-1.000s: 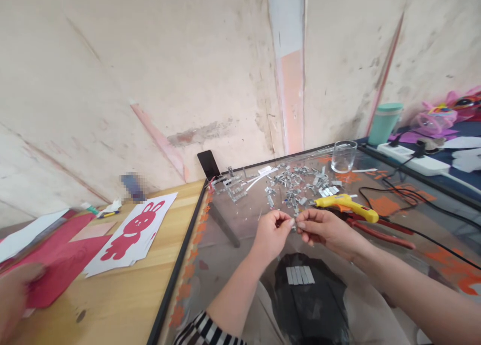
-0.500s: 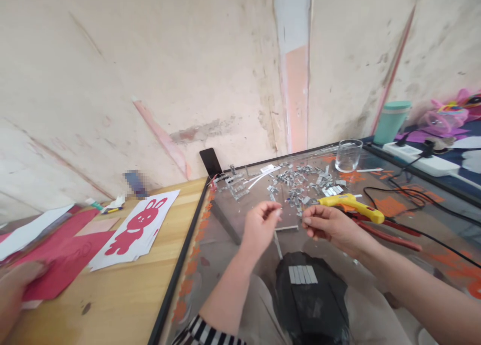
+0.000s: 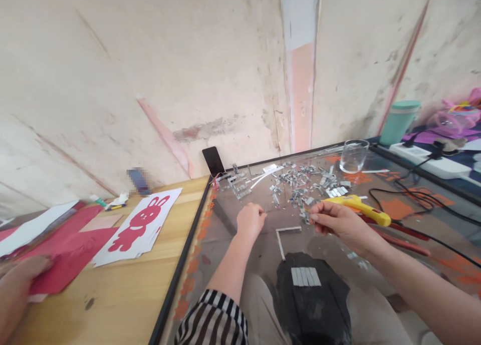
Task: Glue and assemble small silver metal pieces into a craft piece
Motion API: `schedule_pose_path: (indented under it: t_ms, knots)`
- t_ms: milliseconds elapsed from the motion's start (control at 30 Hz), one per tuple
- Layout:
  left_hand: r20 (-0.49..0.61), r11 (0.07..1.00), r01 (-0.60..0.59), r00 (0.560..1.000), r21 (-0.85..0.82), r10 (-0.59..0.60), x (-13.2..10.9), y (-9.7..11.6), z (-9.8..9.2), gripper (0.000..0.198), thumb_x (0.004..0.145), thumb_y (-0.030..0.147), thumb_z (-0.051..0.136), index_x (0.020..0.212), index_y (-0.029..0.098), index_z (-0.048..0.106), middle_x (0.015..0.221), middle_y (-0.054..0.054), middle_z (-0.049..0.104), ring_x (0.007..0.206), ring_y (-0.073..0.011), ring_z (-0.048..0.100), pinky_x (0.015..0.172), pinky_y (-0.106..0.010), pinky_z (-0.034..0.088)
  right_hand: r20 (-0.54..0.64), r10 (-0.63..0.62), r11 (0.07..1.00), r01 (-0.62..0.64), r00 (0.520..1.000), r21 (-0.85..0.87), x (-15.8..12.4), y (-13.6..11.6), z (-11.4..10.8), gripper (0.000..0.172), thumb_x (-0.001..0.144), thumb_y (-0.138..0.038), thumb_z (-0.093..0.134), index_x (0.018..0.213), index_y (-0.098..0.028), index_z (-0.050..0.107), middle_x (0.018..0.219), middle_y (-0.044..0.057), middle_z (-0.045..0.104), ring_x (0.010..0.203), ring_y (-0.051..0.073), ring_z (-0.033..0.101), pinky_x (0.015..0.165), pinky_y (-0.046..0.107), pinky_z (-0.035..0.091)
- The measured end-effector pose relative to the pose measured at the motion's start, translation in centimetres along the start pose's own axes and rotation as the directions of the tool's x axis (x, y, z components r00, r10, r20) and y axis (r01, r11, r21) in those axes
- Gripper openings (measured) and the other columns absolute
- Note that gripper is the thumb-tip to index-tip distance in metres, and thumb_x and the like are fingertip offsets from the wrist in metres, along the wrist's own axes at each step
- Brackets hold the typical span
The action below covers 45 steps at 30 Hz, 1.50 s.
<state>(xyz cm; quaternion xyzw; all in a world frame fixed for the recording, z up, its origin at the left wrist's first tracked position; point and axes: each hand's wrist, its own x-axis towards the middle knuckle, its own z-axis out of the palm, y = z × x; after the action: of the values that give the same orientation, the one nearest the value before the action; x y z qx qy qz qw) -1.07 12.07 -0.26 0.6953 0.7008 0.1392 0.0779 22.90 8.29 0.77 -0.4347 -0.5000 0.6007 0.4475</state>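
My left hand (image 3: 251, 221) is above the glass-topped table with its fingers pinched together. A tiny thin sliver shows at its fingertips, too small to name. To the right, my right hand (image 3: 332, 219) also pinches, thumb against forefinger, beside small silvery pieces (image 3: 304, 215); whether one is between its fingers I cannot tell. Beyond the hands spreads a pile of small silvery pieces (image 3: 298, 177). Below the hands an L-shaped pair of pale strips (image 3: 280, 242) lies on the table. Several grey strips sit side by side in a panel (image 3: 306, 277) on a dark sheet (image 3: 313, 312) nearest me.
A yellow glue gun (image 3: 370, 212) and red-handled pliers (image 3: 404, 244) lie by my right hand. Behind stand a glass (image 3: 353, 157), a green cup (image 3: 400, 122) and a power strip (image 3: 432, 160). At left, another person's hand (image 3: 28, 275) touches red paper (image 3: 71, 255) near a rabbit cutout (image 3: 140, 222).
My left hand has moved slightly left and the gap between my hands has widened. My right hand stays beside the silvery pieces. The whole view has shifted a little.
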Motion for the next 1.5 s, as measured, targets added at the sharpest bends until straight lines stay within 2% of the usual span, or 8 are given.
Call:
schedule_pose_path:
  t_ms: [200,400,700,933,1300,1500]
  knots:
    - [0.063,0.979,-0.041,0.998,0.198,0.029,0.5,0.8,0.0,0.020,0.082,0.013,0.050,0.082,0.014,0.070,0.092,-0.014,0.067,0.090,-0.0260,0.065,0.076,-0.033,0.048,0.010,-0.005,0.998,0.005,1.000,-0.055,0.0,0.0,0.6,0.029,0.063,-0.040,0.075,0.070,-0.019,0.055,0.052,-0.005,0.058,0.046,0.008,0.050,0.048,0.023,0.037]
    - [0.068,0.963,-0.057,0.997,0.264,0.041,0.3,0.6,0.3,0.022,0.085,0.014,0.047,0.089,0.013,0.068,0.095,-0.014,0.066,0.091,-0.0258,0.065,0.077,-0.034,0.049,0.016,-0.004,0.996,0.005,1.000,-0.085,0.1,0.4,0.7,0.027,0.063,-0.037,0.073,0.071,-0.018,0.055,0.053,-0.005,0.057,0.047,0.009,0.050,0.048,0.023,0.037]
    - [0.105,0.959,-0.092,0.992,0.268,0.066,0.2,-0.1,-0.4,0.020,0.086,0.023,0.051,0.085,0.021,0.071,0.097,-0.008,0.067,0.094,-0.0221,0.064,0.079,-0.029,0.048,0.026,-0.005,0.995,0.008,1.000,-0.099,0.2,0.7,0.6,0.023,0.067,-0.035,0.070,0.072,-0.019,0.054,0.056,-0.005,0.057,0.047,0.009,0.051,0.048,0.023,0.037]
    - [0.119,0.956,-0.096,0.991,0.277,0.065,0.3,0.4,-0.1,0.023,0.086,0.017,0.047,0.089,0.017,0.070,0.096,-0.012,0.066,0.094,-0.0240,0.064,0.080,-0.032,0.048,0.036,-0.007,0.993,0.011,0.999,-0.116,0.2,0.9,0.6,0.021,0.067,-0.033,0.070,0.072,-0.018,0.055,0.061,-0.004,0.060,0.049,0.008,0.052,0.048,0.022,0.038]
    - [0.100,0.980,-0.081,0.993,0.184,0.063,-0.1,-0.2,-0.7,0.022,0.085,0.017,0.049,0.083,0.021,0.070,0.096,-0.007,0.068,0.093,-0.0203,0.064,0.079,-0.027,0.046,0.030,-0.008,0.992,0.012,1.000,-0.125,0.2,0.5,0.6,0.023,0.066,-0.036,0.071,0.071,-0.019,0.055,0.053,-0.006,0.056,0.047,0.009,0.051,0.047,0.023,0.037]
    - [0.088,0.987,-0.074,0.994,0.145,0.062,0.0,0.0,-0.5,0.016,0.084,0.026,0.055,0.086,0.023,0.070,0.097,-0.006,0.067,0.093,-0.0203,0.063,0.079,-0.028,0.046,0.032,-0.002,0.992,0.006,0.999,-0.128,0.2,0.6,0.6,0.022,0.066,-0.034,0.071,0.071,-0.019,0.055,0.055,-0.006,0.057,0.048,0.009,0.052,0.047,0.022,0.037]
